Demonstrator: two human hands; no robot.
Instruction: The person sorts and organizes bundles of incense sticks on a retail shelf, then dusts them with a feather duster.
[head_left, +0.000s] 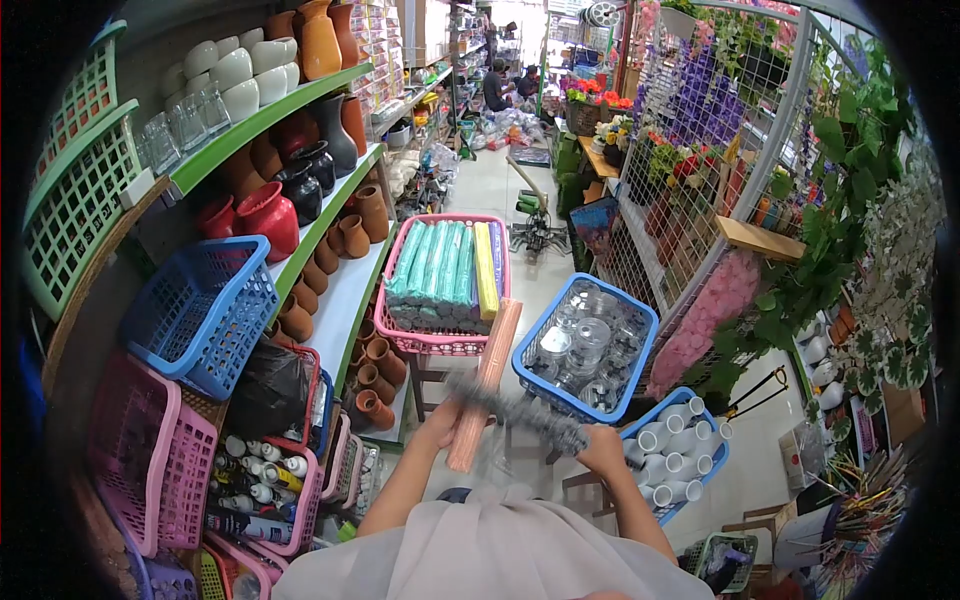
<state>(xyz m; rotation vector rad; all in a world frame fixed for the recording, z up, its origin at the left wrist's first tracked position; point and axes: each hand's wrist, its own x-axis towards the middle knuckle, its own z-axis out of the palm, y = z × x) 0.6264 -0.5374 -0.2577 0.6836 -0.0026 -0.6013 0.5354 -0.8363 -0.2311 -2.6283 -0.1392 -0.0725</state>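
Note:
My left hand [437, 427] is closed around a long peach-orange roll [483, 385], which looks like pleated paper and stands tilted in front of me. Gripped in my right hand [602, 452] is a grey fluffy duster [530, 418], blurred by motion, its head lying across the roll. Just beyond the roll, a pink basket [430, 343] holds turquoise rolls [432, 262], a yellow roll [486, 270] and a purple one. Ahead of my right hand is a blue basket [530, 378] of clear glass-like containers [590, 340].
White vases [675, 450] fill another blue basket [712, 462] at right. On the left, shelves [345, 255] carry clay pots and bowls, with stacked baskets [195, 320] nearer. A wire-mesh rack [690, 180] of artificial flowers lines the right. People [497, 87] sit far down the aisle.

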